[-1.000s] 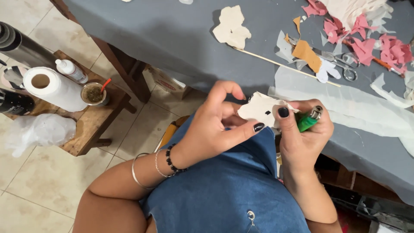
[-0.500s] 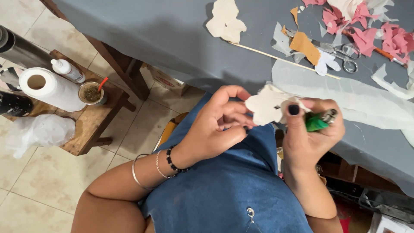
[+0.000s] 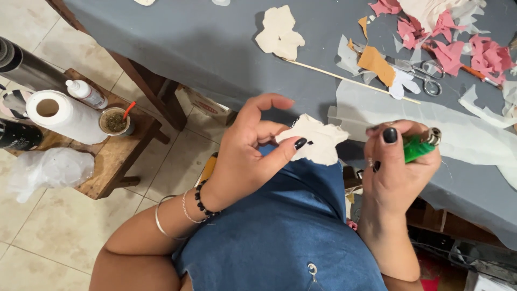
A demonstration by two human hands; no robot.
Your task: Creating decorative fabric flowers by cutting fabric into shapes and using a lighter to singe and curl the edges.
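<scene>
My left hand (image 3: 253, 156) pinches a small cream fabric piece (image 3: 318, 139) between thumb and fingers, held up over my blue-clad lap in front of the table edge. My right hand (image 3: 396, 167) is closed around a green lighter (image 3: 420, 146) whose metal top points up and right, just right of the fabric piece. The two hands are a short gap apart. Both have dark-painted nails; bracelets ring the left wrist.
A grey-covered table (image 3: 204, 48) carries a cream fabric cutout (image 3: 280, 33), a thin wooden stick (image 3: 344, 80), scissors (image 3: 423, 73), pink scraps (image 3: 479, 51) and a white sheet (image 3: 463, 132). At left, a wooden stool (image 3: 116, 161) bears a paper roll (image 3: 62, 114), cup (image 3: 114, 121) and bottle (image 3: 86, 94).
The view has shifted slightly. My left hand has turned the fabric piece and my fingers have spread a little; the right hand keeps the lighter beside it.
</scene>
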